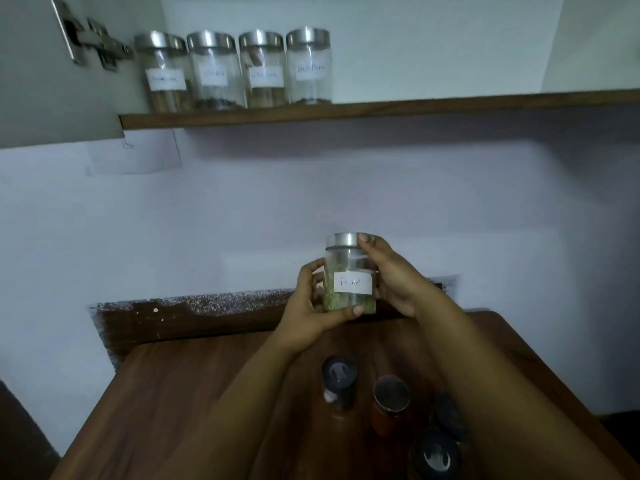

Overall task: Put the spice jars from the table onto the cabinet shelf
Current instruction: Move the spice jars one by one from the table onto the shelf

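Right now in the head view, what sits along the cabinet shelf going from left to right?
Door hinge → first steel-lidded jar, label unreadable → second jar → third jar → jar labelled black pepper → bare shelf.

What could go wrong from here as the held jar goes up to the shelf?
The fennel jar is glass, gripped by the left hand low and the right hand near the lid; a slip would drop it onto the jars on the table beneath. On the shelf, the free space starts right beside the black pepper jar, so a careless placement could knock that row.
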A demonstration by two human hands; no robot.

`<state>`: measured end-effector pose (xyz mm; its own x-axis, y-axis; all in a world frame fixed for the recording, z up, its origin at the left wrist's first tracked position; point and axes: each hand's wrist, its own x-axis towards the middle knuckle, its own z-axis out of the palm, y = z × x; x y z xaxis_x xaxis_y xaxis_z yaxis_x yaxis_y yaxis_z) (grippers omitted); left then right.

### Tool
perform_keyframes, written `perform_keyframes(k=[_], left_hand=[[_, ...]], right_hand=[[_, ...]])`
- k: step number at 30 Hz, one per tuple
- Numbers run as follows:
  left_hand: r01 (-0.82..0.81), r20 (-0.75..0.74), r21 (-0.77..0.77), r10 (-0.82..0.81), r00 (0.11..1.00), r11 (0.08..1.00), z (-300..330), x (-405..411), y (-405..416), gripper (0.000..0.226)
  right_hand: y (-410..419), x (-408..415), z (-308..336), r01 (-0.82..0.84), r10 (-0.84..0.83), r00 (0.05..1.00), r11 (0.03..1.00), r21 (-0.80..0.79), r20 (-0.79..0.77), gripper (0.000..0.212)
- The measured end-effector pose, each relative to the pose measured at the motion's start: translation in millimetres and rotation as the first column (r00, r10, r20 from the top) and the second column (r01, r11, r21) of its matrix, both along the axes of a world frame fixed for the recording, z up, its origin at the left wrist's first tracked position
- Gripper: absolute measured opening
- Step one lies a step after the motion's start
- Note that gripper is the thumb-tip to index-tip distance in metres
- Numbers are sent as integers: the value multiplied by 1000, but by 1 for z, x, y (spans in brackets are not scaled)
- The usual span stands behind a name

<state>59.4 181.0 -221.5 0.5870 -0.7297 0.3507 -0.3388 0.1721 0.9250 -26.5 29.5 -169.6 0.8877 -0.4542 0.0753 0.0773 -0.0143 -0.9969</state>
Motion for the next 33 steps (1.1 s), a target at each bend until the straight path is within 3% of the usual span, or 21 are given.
perform_keyframes(k=[3, 7, 11, 20, 26, 30, 33], left_hand=[[-51, 147, -61, 60, 987, 997, 48, -4, -8, 86], [-80, 228, -161, 116, 967, 984, 103, -12, -23, 91], [-71, 287, -251, 144, 947, 965, 149, -19, -39, 92], [-87, 471, -329, 243, 848, 940, 222, -20, -76, 105], [-210, 581, -332, 375, 722, 920, 255, -13, -93, 104], [-405, 671, -323, 509, 540, 855, 272, 1, -104, 102], [-481, 696, -286, 525, 490, 829, 281, 10, -115, 104]], right_hand=[[-4, -7, 49, 32, -21, 994, 994, -101, 110, 47], [-11, -20, 110, 64, -24, 965, 987, -148, 260, 59], [-21, -30, 159, 51, 34, 923, 976, -210, 383, 48], [-51, -40, 236, 155, 40, 913, 888, -433, 407, 48], [-71, -27, 267, 175, 63, 892, 865, -471, 448, 48], [-91, -9, 281, 198, 67, 884, 843, -500, 463, 50], [-99, 4, 291, 211, 50, 880, 850, -483, 473, 49]])
